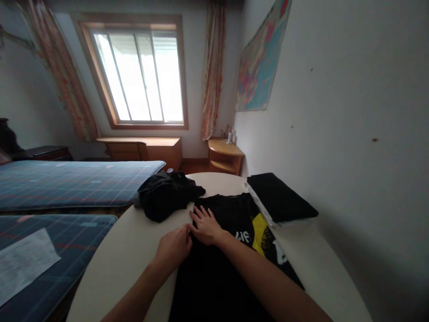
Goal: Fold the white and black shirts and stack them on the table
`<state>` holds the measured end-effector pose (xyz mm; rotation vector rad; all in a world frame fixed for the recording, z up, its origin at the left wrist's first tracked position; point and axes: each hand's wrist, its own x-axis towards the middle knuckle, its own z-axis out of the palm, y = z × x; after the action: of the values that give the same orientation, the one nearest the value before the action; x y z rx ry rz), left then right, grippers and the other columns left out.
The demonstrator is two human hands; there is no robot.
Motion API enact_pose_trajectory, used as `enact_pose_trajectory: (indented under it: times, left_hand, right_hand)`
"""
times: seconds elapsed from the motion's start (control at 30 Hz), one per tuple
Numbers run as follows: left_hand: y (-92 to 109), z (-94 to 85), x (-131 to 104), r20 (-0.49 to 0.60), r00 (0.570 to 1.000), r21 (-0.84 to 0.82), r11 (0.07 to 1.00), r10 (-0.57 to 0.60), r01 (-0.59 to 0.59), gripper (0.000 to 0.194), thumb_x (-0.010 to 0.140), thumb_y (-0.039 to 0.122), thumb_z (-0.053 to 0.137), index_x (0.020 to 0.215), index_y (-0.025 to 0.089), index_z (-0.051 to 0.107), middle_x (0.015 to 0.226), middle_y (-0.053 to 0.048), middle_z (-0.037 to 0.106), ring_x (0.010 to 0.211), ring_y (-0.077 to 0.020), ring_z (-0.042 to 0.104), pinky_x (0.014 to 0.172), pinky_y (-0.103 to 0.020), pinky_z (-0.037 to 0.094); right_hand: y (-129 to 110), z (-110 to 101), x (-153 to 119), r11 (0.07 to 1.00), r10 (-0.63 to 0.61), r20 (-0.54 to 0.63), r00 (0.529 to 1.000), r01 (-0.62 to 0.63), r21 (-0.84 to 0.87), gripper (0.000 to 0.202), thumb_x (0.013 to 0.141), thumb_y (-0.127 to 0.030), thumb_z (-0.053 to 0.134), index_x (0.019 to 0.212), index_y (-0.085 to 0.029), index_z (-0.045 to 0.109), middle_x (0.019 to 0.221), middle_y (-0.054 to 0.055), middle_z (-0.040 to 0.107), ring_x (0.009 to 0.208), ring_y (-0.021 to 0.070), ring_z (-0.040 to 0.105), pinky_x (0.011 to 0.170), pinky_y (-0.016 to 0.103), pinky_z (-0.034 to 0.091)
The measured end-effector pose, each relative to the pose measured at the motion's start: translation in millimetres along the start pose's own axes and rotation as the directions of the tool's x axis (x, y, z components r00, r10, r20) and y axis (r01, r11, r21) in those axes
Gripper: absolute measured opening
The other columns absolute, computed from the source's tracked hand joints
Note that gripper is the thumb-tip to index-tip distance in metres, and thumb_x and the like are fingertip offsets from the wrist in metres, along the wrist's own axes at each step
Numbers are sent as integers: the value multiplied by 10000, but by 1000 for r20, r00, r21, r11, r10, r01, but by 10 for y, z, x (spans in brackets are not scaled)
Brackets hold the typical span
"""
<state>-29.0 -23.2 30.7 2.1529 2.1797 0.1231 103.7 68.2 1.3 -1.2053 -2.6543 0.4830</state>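
Note:
A black T-shirt [214, 279] with white lettering and a yellow print lies on the round table, its neckline toward the far side. One side of it is folded over, and part of the print shows at the right. My right hand [207, 226] rests flat on the shirt's upper left, fingers spread. Just left of it, my left hand [174, 245] is closed on the shirt's left edge, the pinched cloth mostly hidden by the fingers. The two hands nearly touch.
A crumpled heap of black clothing [166, 194] sits at the table's far left. Folded black and white clothes [281, 197] are stacked at the right, beside the wall. The pale round table [117, 264] borders beds with blue plaid mattresses [77, 185]; a paper sheet [28, 259] lies on the nearer one.

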Motion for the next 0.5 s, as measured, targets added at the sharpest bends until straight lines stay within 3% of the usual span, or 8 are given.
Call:
enact_pose_trajectory:
  times: [0.23,0.33,0.43,0.5]
  left_hand:
    - [76,-2,-24,24,999,-52,998,-27,28,189,930,268,520,1072,170,599,1000,-108,730,962,-257,699,757,-317,475]
    - [66,4,-26,43,999,-66,998,-7,10,141,917,209,516,1032,179,592,1016,-98,726,969,-236,691,767,-300,460]
    - [50,6,-29,58,998,-64,998,-12,15,113,917,207,509,998,182,583,1016,-97,724,958,-247,688,754,-311,453]
    - [48,0,-32,65,998,-62,998,-17,21,106,920,218,505,990,186,578,1013,-96,723,953,-254,689,744,-318,451]
  right_hand:
    - [78,-55,-34,1000,23,-8,1000,-23,-15,703,985,-610,264,1557,-204,311,1644,94,212,1518,285,134,1206,496,87]
    - [88,-82,32,999,37,-58,998,-38,-10,661,992,-578,276,1527,-203,374,1608,91,322,1485,273,241,1187,475,171]
    - [158,-142,143,977,202,-218,955,-211,-20,618,1008,-490,278,1503,-142,402,1562,122,401,1437,251,324,1164,421,230]
    - [259,-188,210,938,327,-239,914,-344,-32,637,1007,-476,279,1516,-104,369,1575,138,372,1453,255,289,1178,419,197]
